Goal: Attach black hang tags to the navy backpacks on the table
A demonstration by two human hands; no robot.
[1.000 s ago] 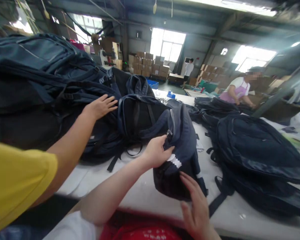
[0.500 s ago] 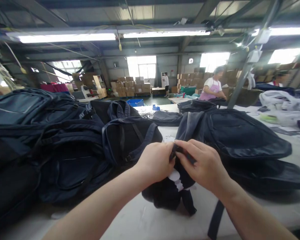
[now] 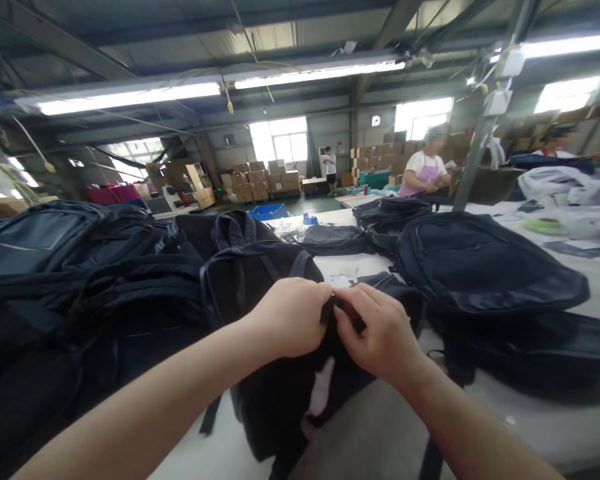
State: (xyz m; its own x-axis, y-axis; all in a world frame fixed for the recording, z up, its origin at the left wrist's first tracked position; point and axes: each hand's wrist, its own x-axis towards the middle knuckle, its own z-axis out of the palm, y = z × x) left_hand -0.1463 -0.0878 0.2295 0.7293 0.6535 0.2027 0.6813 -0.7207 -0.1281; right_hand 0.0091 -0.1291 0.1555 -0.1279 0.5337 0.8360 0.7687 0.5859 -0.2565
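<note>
My left hand is closed in a fist on a dark part of a navy backpack in front of me. Against it, my right hand pinches the same dark part between thumb and fingers. What exactly lies between the fingertips is too small and dark to make out. The backpack hangs below both hands and reaches down to the white table. A pale strip shows on its front, blurred. Its far side is hidden behind my hands.
Several navy backpacks are heaped on the left. More backpacks lie stacked on the right, near a metal post. White plastic bags and a green tape roll sit at far right. A person in a pink apron stands across the table.
Both hands have moved slightly left with the backpack. More of its dark body now hangs below them, and the grey fabric behind my right hand has dropped. The view has tilted a little.
</note>
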